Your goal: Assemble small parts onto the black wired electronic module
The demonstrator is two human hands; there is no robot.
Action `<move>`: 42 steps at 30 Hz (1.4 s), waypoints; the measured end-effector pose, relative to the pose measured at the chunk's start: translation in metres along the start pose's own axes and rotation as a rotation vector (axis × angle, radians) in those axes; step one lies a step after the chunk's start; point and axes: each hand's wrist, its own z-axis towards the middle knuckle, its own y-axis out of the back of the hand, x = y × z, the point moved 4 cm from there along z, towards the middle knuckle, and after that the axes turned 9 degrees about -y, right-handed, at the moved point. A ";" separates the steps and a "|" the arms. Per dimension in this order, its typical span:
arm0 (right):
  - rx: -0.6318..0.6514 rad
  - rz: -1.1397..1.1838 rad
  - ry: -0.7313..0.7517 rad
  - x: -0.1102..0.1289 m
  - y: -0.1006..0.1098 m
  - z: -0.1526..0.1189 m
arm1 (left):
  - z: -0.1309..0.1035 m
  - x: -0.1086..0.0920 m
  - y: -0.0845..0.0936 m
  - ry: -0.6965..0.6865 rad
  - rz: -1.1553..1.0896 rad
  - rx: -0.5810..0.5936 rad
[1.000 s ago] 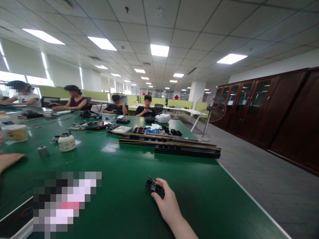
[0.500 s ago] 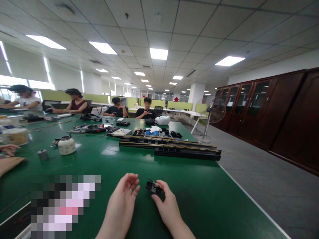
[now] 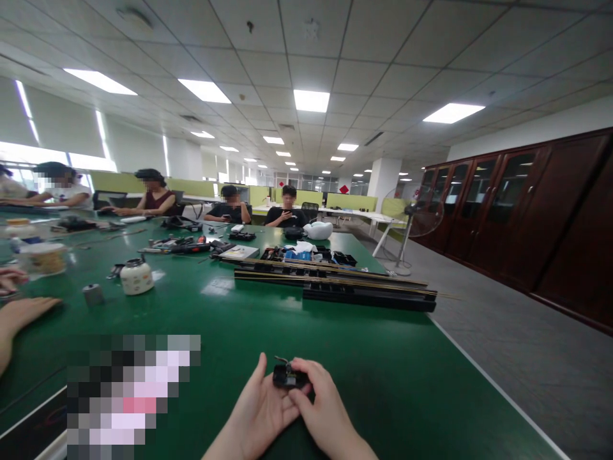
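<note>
A small black part (image 3: 286, 377) with a thin metal piece sticking up from it is pinched between the thumb and fingers of my right hand (image 3: 322, 397). My left hand (image 3: 263, 402) lies palm up just beneath and to the left of the part, its thumb raised and its fingers reaching under my right fingers. Whether the left palm bears any of the part's weight is hard to tell.
On the green table (image 3: 230, 326) are long black rails (image 3: 368, 295) with thin rods, a white jar (image 3: 136, 276), a grey cylinder (image 3: 92, 294) and tools (image 3: 186, 245). Another person's hand (image 3: 33, 310) rests at the left. Several people sit beyond.
My left hand has turned palm up and moved right, under the black part. The part has shifted slightly left and down, still in my right hand. The whole view has swung a little.
</note>
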 end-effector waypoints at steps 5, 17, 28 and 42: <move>0.031 -0.063 -0.021 0.004 0.000 0.001 | 0.007 0.000 0.005 -0.009 -0.073 -0.003; -0.020 -0.127 0.018 0.008 0.000 0.001 | 0.006 0.002 0.002 0.005 -0.073 -0.051; 0.007 -0.184 0.030 0.006 -0.001 0.000 | 0.004 -0.002 0.003 -0.016 0.007 -0.100; -0.103 -0.119 0.052 0.000 0.002 0.002 | 0.006 -0.012 0.012 -0.055 0.018 -0.180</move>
